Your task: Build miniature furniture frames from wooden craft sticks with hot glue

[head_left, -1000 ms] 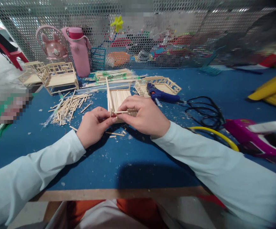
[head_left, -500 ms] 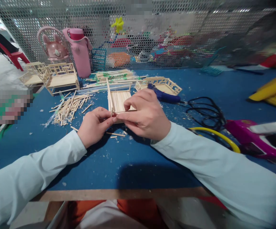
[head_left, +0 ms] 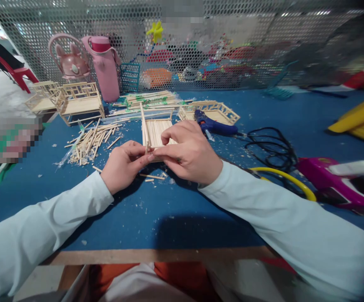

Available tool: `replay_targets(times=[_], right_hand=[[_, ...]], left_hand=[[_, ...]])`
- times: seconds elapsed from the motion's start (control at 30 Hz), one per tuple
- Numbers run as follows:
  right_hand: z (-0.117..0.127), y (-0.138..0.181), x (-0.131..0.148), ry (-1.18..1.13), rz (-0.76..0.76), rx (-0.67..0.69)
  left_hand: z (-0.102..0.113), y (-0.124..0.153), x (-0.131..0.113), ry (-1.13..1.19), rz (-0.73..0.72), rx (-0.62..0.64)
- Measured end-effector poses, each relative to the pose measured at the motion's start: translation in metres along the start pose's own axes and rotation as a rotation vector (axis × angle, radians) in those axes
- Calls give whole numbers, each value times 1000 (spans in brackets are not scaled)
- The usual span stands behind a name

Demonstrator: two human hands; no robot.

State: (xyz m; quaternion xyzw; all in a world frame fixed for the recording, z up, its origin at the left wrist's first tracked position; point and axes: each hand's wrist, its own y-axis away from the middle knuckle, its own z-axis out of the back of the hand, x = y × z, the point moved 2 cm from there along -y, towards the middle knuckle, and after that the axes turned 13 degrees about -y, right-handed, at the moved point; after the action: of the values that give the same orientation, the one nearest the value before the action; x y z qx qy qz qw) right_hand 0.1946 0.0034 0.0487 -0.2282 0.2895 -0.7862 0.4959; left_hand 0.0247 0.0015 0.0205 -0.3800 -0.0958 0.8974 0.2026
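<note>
A small panel of glued wooden sticks (head_left: 156,131) lies on the blue table top (head_left: 175,209) in front of me, with one longer stick along its left edge. My left hand (head_left: 122,165) pinches the panel's near left corner. My right hand (head_left: 190,153) is curled over the near edge, its fingertips pressing a thin stick onto the panel.
A blue glue gun (head_left: 215,126) with a black cable (head_left: 271,149) lies just right of the panel. Loose sticks (head_left: 90,140) are heaped at the left, finished stick benches (head_left: 78,102) behind them. A pink bottle (head_left: 104,67) stands by the mesh fence. A magenta tool (head_left: 335,178) lies at the right.
My right hand's fingers have shifted along the panel's near edge and pressed the thin stick down onto it. My left hand has kept its pinch on the corner.
</note>
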Motion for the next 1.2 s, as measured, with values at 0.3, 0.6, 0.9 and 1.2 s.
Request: replay_targets(times=[0.3,0.6,0.9,1.2], right_hand=[[1,1,1,-40,-42,18],[16,5,-3,-123,-71,-378],[47,16,-21,3,-328,-692],[38,18,-25,-111,-457,-773]], left_hand=[[8,10,4,244,149,-30],[35,3,18,-17,248,-260],[65,-5,29,-306,209,-496],[78,-13,43,-398,285,-521]])
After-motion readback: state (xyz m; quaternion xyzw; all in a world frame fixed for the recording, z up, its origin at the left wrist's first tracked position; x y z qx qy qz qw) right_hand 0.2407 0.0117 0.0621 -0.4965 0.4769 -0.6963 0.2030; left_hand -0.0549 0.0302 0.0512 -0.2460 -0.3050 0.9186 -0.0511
